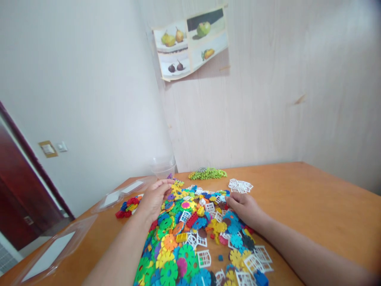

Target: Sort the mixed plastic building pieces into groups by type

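Note:
A large heap of mixed plastic toy pieces spreads over the table in front of me: notched flower-shaped discs, small bricks and white lattice window pieces. My left hand is at the heap's far left side, its fingers closed at some yellow notched pieces that stand up at its fingertips. On the far right side of the heap, my right hand is closed in a pinch low over the pieces. Whatever is between its fingertips is too small to make out; white and blue pieces lie just beside them.
Green linked pieces and white window pieces form separate piles at the back. A clear plastic tub stands by the wall. Red and blue bricks lie at left, near clear bags with white cards. The wooden table extends right.

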